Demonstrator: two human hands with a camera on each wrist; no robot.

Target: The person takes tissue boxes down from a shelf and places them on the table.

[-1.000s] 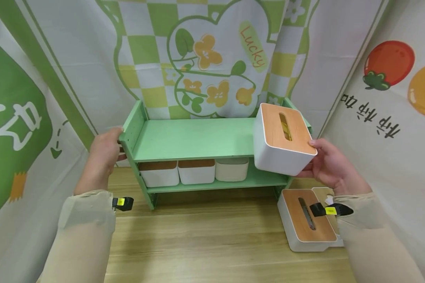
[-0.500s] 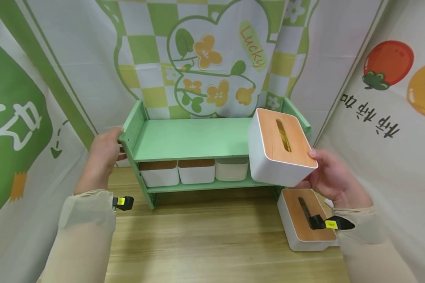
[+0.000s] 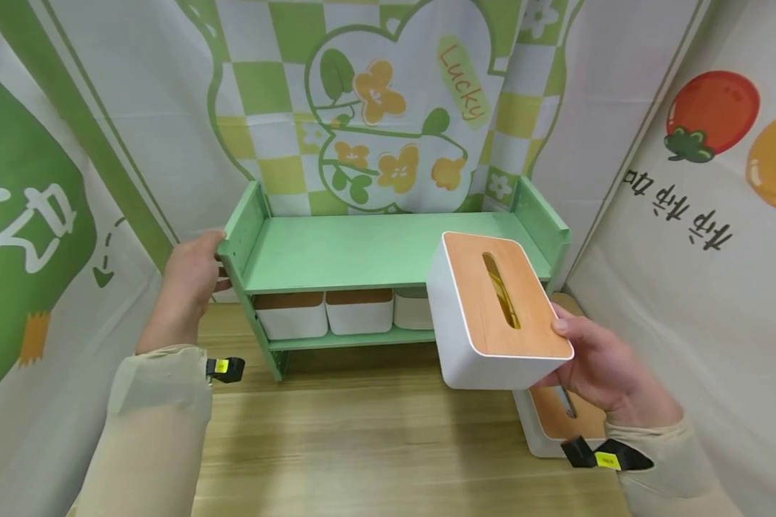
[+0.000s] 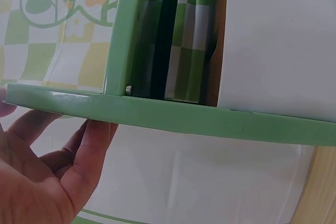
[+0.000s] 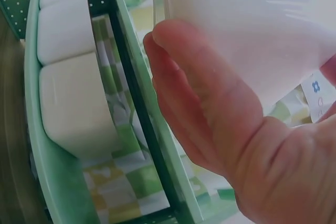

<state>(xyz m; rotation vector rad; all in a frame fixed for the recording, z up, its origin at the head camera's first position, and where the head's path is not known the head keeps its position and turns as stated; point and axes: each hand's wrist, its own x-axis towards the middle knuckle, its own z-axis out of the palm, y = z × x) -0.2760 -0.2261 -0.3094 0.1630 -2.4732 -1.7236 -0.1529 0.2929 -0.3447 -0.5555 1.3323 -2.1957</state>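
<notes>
landmark: green shelf [image 3: 336, 251]. the left hand [image 3: 192, 276] grips the shelf's left end panel near its upper front corner, fingers on the outer face. the right hand [image 3: 608, 366] grasps the white box [image 3: 481, 330], thumb on a corner of its wood-tone lid. the box is held above the floor [image 3: 336, 431], in front of the shelf's right half, lid tilted toward the wearer; yellow shows through the lid slot. on the shelf's lower tier, from its left end: first lidded box [image 3: 293, 321], second lidded box [image 3: 360, 316], cream box [image 3: 412, 314]. a floor box [image 3: 559, 416], partly hidden, sits before the shelf's right end. a checkered curtain [image 3: 274, 93] hangs behind the shelf.
</notes>
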